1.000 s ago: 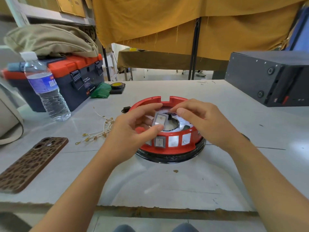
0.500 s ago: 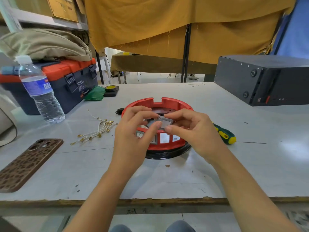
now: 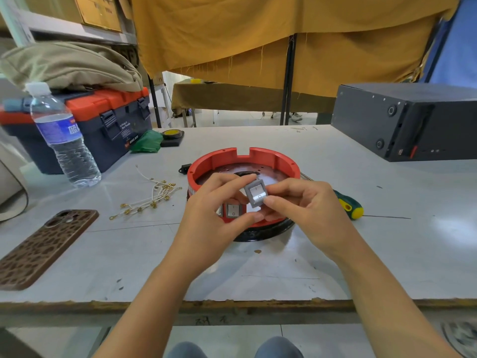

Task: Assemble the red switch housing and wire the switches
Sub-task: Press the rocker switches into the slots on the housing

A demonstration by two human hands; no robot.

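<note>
Head view: hands round grey switch

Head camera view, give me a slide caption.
Both hands pinch a grey rocker switch above the red switch housing.

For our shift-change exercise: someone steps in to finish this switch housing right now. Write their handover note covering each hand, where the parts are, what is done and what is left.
Left hand and right hand together pinch a loose grey rocker switch above the red housing.
Done: one switch sits in the housing's front wall.
Left: seat the held switch in the housing wall, then wire the switches.
Wire leads lie on the table to the housing's left; a screwdriver lies to its right.
</note>
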